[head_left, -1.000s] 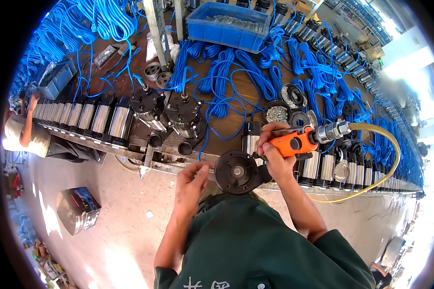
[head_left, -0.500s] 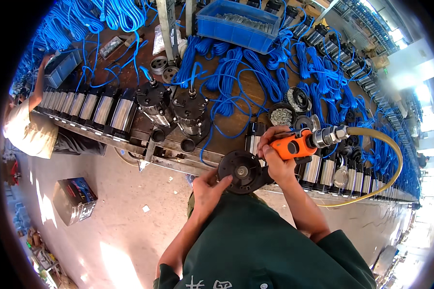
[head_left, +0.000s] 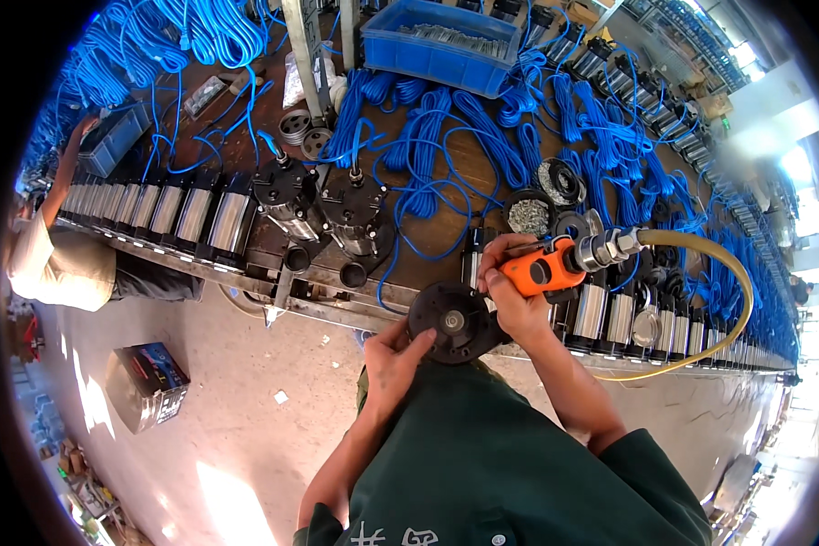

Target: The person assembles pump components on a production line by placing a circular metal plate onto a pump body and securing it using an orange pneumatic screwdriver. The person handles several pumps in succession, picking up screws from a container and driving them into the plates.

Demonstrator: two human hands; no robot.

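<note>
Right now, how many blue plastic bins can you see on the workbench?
2. One large blue bin sits at the far top centre. A smaller blue bin sits at the far left, near another person's hand. Cable coils may hide others.

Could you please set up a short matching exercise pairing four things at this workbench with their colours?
Things:
1. pneumatic tool in the right hand
2. round end cover touched by the left hand
3. air hose
4. parts bin

Colours:
A. blue
B. black
C. orange
D. yellowish

Pairs: 1-C, 2-B, 3-D, 4-A
</note>
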